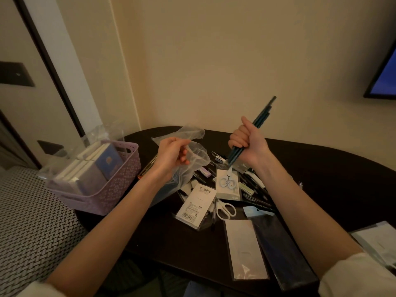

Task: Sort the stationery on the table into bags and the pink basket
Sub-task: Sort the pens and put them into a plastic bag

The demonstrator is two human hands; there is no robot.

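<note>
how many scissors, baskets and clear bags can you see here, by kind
Scissors: 2, white-handled loose scissors and light blue packaged scissors
Pink plastic basket: 1
Clear plastic bag gripped by the left hand: 1
Total: 4

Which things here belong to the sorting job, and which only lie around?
Job: left hand, clear bag, right hand, dark pencils, pink basket, white scissors, pens.
Around: screen, patterned cushion.
</note>
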